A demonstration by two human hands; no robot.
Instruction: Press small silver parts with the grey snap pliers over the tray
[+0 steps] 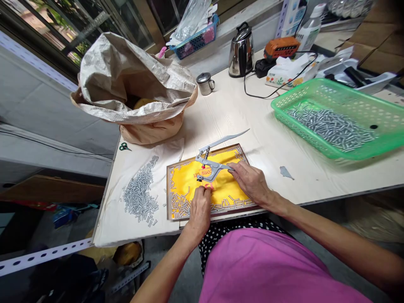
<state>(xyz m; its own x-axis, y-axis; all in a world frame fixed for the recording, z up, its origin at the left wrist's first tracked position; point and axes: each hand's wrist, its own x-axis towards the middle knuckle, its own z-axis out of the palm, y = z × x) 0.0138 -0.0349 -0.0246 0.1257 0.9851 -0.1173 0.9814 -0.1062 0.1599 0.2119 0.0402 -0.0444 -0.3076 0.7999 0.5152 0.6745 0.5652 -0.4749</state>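
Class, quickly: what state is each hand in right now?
Left hand: bent near the metal pliers; whether it grips anything cannot be told.
Right hand: closed on one handle of the pliers.

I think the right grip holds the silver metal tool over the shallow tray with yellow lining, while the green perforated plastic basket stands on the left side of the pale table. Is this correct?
No: the green perforated plastic basket stands on the right side of the pale table, as the head view shows. The right grip holds the silver metal tool over the yellow-lined tray.
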